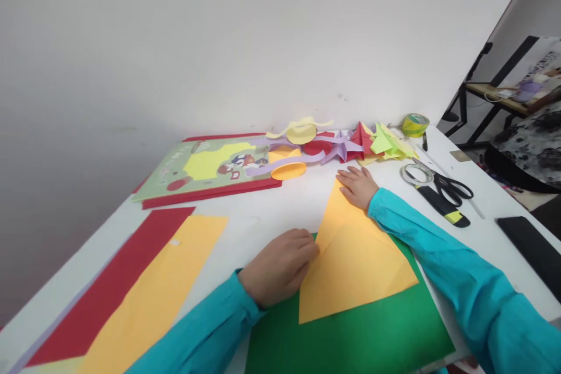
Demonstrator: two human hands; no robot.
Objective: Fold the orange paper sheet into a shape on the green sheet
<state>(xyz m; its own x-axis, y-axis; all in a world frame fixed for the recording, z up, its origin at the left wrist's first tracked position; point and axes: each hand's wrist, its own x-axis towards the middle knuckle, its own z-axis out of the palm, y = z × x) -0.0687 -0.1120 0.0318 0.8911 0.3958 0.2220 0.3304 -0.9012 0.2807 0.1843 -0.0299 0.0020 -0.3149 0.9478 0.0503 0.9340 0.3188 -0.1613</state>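
Observation:
A folded orange paper sheet (350, 257) lies on a green sheet (350, 339) on the white table (272, 210). My left hand (280, 266) is curled at the paper's left fold, fingers pressed together on its edge. My right hand (357, 186) lies flat on the paper's far tip, fingers stretched out. Both arms wear teal sleeves.
Red (109, 286) and orange (153, 298) sheets lie at the left. A craft book (205, 169) and several folded paper shapes (346, 143) sit at the back. Tape rolls (415, 124), scissors (451, 186), a cutter (442, 205) and a black phone (532, 248) lie right. Another person sits far right.

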